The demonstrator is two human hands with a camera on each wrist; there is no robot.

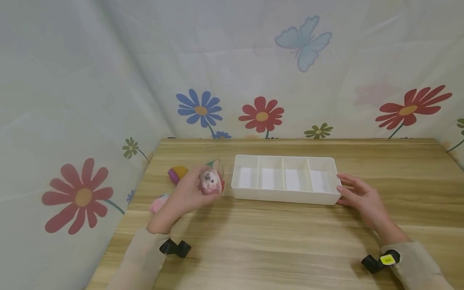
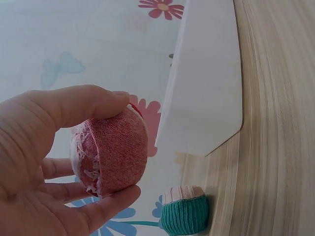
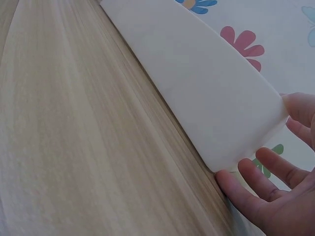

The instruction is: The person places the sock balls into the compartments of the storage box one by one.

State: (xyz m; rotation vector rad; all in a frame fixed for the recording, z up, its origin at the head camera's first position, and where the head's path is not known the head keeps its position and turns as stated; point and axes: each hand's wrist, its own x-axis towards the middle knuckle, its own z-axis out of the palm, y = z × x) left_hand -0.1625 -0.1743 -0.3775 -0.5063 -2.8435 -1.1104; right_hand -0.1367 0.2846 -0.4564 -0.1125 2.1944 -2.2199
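Observation:
My left hand [image 1: 183, 195] holds a rolled-up pinkish-red and white sock [image 1: 212, 182] between thumb and fingers, just left of a white divided box [image 1: 282, 195]. The left wrist view shows the roll's red, fuzzy side [image 2: 120, 152]. Beneath it on the table sits a teal and pale pink rolled sock [image 2: 186, 214], mostly hidden in the head view. At the box's other end, my right hand [image 1: 362, 201] touches the end wall with thumb and fingertips; its fingers [image 3: 246, 194] are spread along the corner in the right wrist view.
Left of the box, a yellow and purple roll [image 1: 177, 174] and a pink roll [image 1: 158, 204] lie near my left forearm. The box has several compartments in a row. A flowered white curtain [image 1: 232, 72] hangs behind and left of the wooden table [image 1: 275, 245].

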